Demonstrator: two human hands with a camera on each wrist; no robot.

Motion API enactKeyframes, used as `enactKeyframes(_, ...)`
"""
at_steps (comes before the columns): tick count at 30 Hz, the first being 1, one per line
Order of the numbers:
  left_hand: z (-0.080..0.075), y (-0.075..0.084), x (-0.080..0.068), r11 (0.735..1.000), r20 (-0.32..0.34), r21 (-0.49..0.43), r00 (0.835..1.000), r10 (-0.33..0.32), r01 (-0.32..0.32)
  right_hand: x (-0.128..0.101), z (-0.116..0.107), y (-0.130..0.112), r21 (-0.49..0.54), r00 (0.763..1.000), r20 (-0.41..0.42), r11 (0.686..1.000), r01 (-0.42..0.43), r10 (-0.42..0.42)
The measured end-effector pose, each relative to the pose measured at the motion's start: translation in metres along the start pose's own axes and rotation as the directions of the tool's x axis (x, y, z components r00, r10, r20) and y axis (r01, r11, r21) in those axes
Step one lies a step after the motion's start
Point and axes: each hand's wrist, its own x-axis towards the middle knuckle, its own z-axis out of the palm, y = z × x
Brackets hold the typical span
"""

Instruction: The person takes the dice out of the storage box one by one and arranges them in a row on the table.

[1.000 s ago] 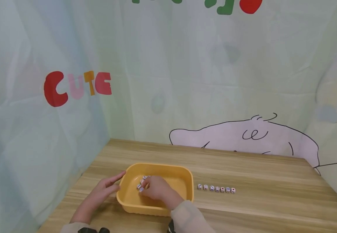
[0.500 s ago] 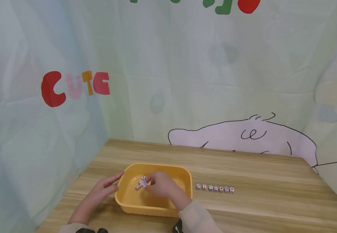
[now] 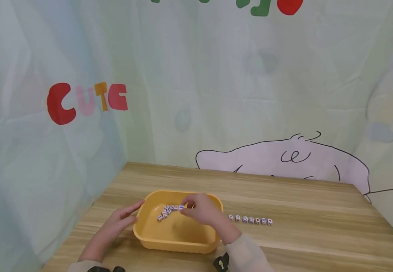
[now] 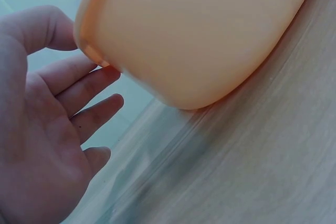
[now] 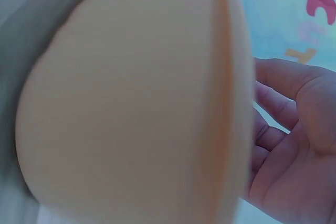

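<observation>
Pinching a small white die with dark blue pips (image 3: 181,207) between thumb and finger, the right hand (image 3: 202,209) reaches into a yellow, rounded rectangular tub (image 3: 176,245); in its own wrist view the tub hides the fingertips. Well apart from it, the left hand (image 3: 119,219) has its fingers extended and loosely spread, their tips touching the outside of the tub's rim at the left end. Other white dice (image 3: 164,214) lie close together inside, towards the tub's left end. The tub stands on a wood-grain table (image 3: 305,241), nearer the left edge than the right. Just beyond its right end, a row of seven white dice with red and blue pips (image 3: 251,220) runs towards the table's right edge. Behind the far edge hangs a pale green printed cloth (image 3: 216,94), and red, pink and orange letters (image 3: 60,104) stand out beyond the left edge.
</observation>
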Motion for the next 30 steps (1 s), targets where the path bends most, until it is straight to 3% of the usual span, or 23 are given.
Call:
enactKeyframes(4,-0.001,0.0,0.0,1.0,-0.009,0.008,1.0,-0.018,0.018,-0.006,-0.012,0.0,0.005,1.0,-0.019,1.0,-0.012,0.012)
enactKeyframes(18,-0.002,-0.004,0.0,0.999,0.002,-0.023,0.999,0.033,-0.033,-0.027,-0.047,0.029,-0.031,0.995,-0.094,0.999,-0.025,0.022)
enactKeyframes(30,-0.001,-0.003,0.001,1.0,0.009,-0.008,1.0,0.028,-0.028,-0.054,-0.075,0.062,-0.02,0.979,-0.163,0.991,-0.13,0.125)
